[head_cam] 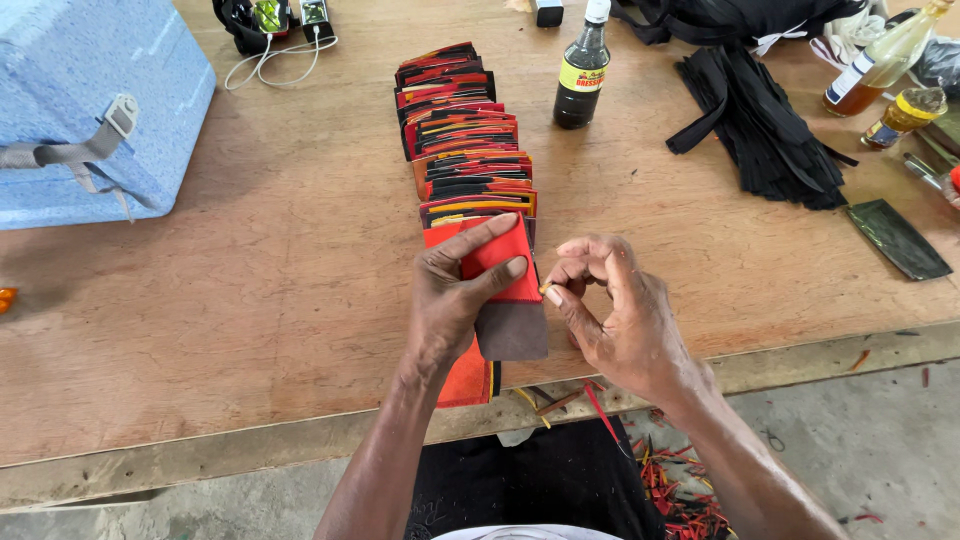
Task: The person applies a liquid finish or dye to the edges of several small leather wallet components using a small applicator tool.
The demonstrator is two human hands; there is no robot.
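My left hand [460, 295] pinches a red folded leather piece [500, 262] with a brown flap [512, 330] hanging below it, near the table's front edge. An orange piece [468, 380] lies under my left wrist. My right hand [610, 305] is just right of the red piece, thumb and fingers pinched together on something small and yellowish at the piece's right edge. Beyond my hands a long row of similar red, orange and black folded pieces [462, 130] stretches away across the wooden table [250, 300].
A dark bottle [582, 70] stands right of the row. Black strips [760, 120] lie at the back right with two amber bottles [885, 60] and a dark green sheet [897, 238]. A blue cooler box [90, 100] sits at the back left. Red scraps [680, 495] litter the floor.
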